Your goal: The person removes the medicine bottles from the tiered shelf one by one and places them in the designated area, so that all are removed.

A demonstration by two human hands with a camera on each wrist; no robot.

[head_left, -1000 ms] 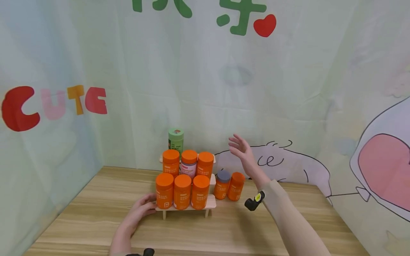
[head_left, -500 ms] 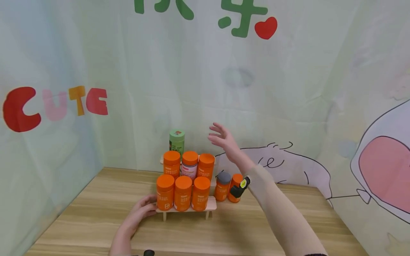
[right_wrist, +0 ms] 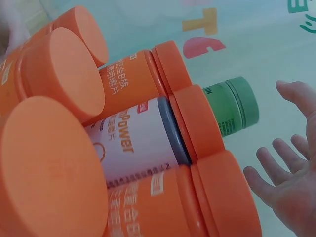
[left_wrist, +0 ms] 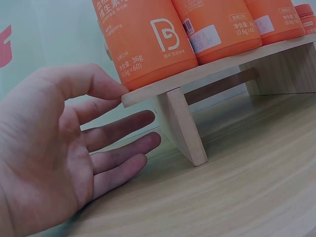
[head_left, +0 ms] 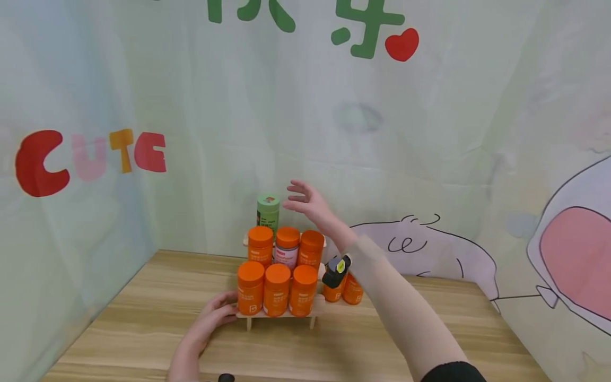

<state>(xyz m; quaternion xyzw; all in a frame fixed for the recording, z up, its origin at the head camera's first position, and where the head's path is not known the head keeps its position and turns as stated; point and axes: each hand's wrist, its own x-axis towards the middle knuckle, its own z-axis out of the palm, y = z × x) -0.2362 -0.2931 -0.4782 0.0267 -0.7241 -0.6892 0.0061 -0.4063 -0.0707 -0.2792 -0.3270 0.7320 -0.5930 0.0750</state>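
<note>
A stepped wooden shelf (head_left: 319, 306) carries orange-capped bottles on its lower tiers and a green bottle (head_left: 268, 216) at the top left. My left hand (head_left: 212, 317) is at the shelf's front left end. In the left wrist view, the thumb tip touches the corner of the bottom board (left_wrist: 163, 85), and the relaxed fingers extend beside the leg below. My right hand (head_left: 311, 206) is raised just right of the green bottle, fingers spread and apart from it. The right wrist view shows this hand (right_wrist: 291, 185) holding nothing, facing the green bottle's lid.
Two more orange bottles (head_left: 353, 289) stand on the wooden table (head_left: 143, 318) right of the shelf, partly hidden by the right forearm and its wrist camera (head_left: 336, 271). A printed curtain (head_left: 229, 106) hangs close behind the shelf. The front bottle row (head_left: 277, 291) fills most of the bottom tier.
My right hand has moved left from above the two table bottles to beside the green bottle. My left hand has stayed at the shelf's end. The head view has shifted slightly.
</note>
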